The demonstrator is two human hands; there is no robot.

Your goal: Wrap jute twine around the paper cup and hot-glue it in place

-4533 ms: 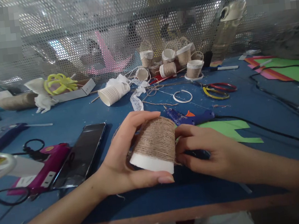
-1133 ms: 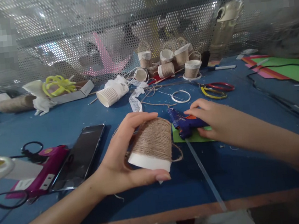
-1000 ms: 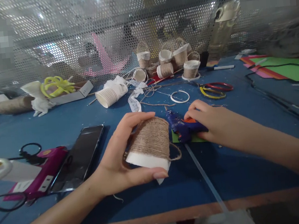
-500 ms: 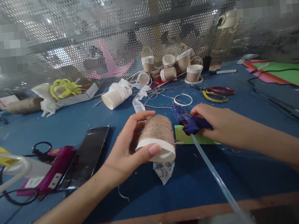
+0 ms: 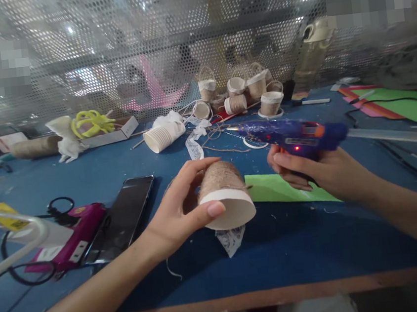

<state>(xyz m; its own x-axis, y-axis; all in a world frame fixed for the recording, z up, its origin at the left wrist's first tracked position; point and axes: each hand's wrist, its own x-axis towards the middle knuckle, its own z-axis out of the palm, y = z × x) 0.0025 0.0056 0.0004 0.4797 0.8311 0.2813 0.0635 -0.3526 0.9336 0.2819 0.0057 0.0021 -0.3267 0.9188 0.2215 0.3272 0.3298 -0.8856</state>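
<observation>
1. The paper cup [image 5: 222, 175] is being gripped by the left hand [image 5: 180, 206] over the blue table [image 5: 297, 253], beside the green paper [image 5: 282, 188].
2. Its wall is being covered by wound brown twine; a white rim band is being left exposed.
3. Its mouth is being directed toward the viewer and slightly downward, the long axis tilted, base away.
4. The blue glue gun [image 5: 284, 133], red lamp lit, is being grasped by the right hand [image 5: 329, 170].
5. Its nozzle is being pointed left, the long axis nearly level.
</observation>
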